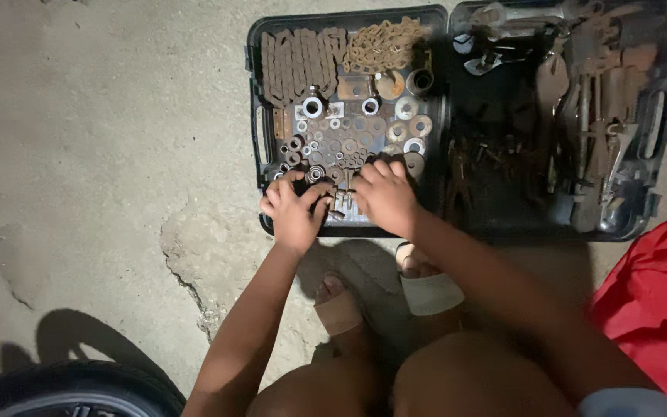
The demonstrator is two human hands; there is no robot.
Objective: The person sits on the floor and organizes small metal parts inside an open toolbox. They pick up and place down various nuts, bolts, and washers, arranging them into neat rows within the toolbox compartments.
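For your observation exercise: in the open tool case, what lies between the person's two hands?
In the head view, a small rusty metal part lies between the left hand and right hand, on the case's near edge, below the washers.

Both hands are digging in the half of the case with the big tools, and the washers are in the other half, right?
Not quite. The head view shows the left hand and right hand in the washers' half of the case; the big tools lie in the other half.

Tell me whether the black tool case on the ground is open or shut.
Open. The black tool case lies flat with both halves spread, showing washers and rusty tools; both hands reach inside.
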